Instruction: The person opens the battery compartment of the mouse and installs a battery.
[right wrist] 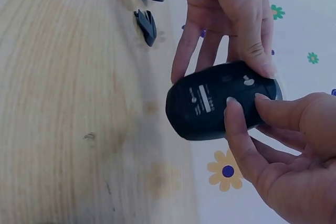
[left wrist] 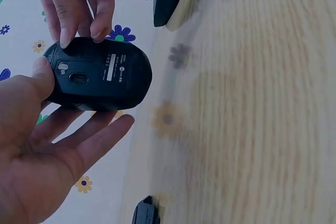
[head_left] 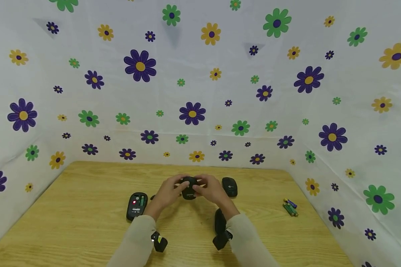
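While a black computer mouse [head_left: 189, 190] is held up near the middle of the table's [head_left: 70, 222] far edge, its underside is left visible. It is gripped from one side by the half-bent fingers and thumb of the left hand [head_left: 169, 190], and from the other by those of the right hand [head_left: 212, 188]. Between the left hand and the left edge, an opened mouse [head_left: 136, 212] is placed; loose batteries [head_left: 290, 209] are laid close to the right edge.

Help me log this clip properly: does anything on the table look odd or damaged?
The leftmost mouse looks half-open: underside up, battery compartment uncovered, red light glowing. A small black piece nearby, possibly its cover, lies detached. No damage or spill stands out.
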A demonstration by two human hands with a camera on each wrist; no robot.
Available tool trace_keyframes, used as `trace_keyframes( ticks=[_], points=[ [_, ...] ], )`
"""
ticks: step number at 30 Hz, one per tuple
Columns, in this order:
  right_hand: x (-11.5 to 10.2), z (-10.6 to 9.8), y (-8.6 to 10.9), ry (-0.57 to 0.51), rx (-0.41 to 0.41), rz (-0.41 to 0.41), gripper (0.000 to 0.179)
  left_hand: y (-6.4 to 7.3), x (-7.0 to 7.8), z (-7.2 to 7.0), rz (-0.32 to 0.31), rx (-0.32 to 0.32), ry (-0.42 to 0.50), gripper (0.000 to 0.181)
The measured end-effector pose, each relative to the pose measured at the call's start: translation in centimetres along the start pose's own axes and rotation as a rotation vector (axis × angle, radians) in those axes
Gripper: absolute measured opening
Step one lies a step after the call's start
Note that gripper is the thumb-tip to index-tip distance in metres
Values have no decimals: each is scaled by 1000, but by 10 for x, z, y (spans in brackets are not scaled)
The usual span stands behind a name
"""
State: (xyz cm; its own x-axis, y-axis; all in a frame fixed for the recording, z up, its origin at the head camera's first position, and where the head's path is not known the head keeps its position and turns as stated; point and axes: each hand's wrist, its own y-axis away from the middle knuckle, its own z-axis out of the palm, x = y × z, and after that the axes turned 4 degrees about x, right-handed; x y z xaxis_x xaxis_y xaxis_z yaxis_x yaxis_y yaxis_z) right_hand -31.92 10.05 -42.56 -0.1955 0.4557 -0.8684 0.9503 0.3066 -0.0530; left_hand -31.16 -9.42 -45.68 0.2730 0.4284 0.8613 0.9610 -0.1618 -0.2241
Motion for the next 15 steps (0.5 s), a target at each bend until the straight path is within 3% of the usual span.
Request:
trace_keyframes(
  ticks=[6, 15],
  points=[
    [4, 4, 4, 29, 20, -23, 36, 8, -1, -1, -52, -38, 101, 44],
    [9, 7, 11, 58, 28, -30, 37, 19, -5, 0, -55, -30, 180, 60]
  ],
)
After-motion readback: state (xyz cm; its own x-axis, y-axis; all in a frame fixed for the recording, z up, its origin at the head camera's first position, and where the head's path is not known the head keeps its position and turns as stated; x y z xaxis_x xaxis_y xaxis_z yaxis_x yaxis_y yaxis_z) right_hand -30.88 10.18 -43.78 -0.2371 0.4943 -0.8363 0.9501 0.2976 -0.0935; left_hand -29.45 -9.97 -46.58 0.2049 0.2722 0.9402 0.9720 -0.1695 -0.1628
